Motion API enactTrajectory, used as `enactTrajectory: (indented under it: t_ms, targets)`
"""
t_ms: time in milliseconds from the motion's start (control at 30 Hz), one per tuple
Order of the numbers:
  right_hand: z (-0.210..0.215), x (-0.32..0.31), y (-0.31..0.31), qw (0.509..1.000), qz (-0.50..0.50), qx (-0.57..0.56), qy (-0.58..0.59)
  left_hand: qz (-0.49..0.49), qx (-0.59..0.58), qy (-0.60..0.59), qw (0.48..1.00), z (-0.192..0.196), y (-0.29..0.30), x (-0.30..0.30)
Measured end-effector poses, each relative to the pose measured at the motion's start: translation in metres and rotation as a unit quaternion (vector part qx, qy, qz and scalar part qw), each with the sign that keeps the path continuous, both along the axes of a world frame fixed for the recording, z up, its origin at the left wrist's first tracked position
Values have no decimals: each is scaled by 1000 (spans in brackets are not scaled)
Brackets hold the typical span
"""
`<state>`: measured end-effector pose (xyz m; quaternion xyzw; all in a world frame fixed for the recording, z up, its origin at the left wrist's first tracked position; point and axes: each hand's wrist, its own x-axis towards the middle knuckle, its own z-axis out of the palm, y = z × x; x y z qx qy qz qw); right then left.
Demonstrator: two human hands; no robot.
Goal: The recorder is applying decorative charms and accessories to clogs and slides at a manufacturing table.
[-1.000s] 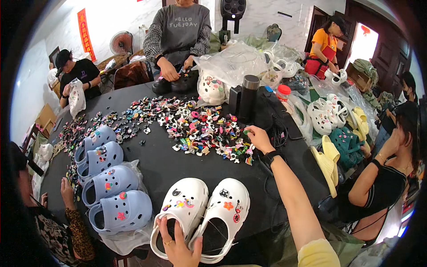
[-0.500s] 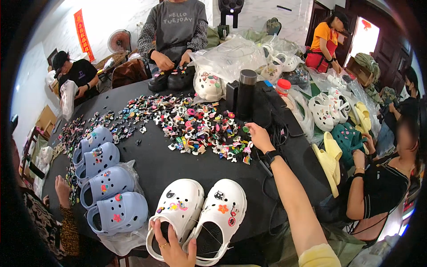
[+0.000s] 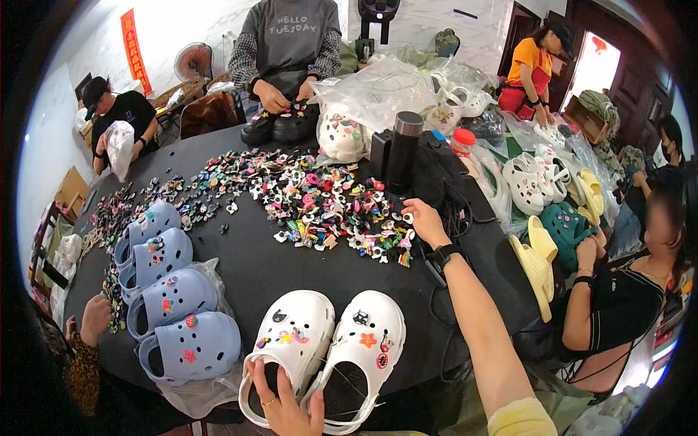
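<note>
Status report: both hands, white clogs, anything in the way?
Left hand on left white clog, at its foot opening. Right hand beside charm pile, grip unclear. White clogs side by side, decorated. Black flask just beyond right hand.

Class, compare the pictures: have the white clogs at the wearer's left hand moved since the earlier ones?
No, not noticeably: the white clogs keep their place just right of the nearest blue clog; both shift together in the picture.
</note>
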<state>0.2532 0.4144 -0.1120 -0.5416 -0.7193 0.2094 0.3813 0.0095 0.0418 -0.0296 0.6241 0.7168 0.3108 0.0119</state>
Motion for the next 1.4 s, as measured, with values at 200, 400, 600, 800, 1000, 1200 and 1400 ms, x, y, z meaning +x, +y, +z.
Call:
enactTrajectory:
  t_ms: [200, 400, 600, 800, 1000, 1200, 1400]
  targets:
    - [-4, 2, 2, 1000, -1, -7, 11, -12, 13, 1, 1000, 0, -1, -1]
    - [-6, -1, 6, 999, 22, 20, -15, -8, -2, -22, 1000, 2, 3, 1]
    - [23, -44, 4, 936, 27, 117, -331, 12, 42, -12, 999, 0, -2, -9]
    - [8, -29, 32, 889, -21, 167, -426, 1, 33, -27, 999, -11, -5, -2]
    - [6, -45, 14, 908, -55, 169, -379, 20, 58, -15, 998, -11, -15, -1]
    - [43, -58, -13, 963, -84, 158, -203, 17, 77, -42, 996, -6, -8, -11]
    - [114, -89, -73, 947, 103, -110, 283, -1, 61, -28, 998, -7, 1, -17]
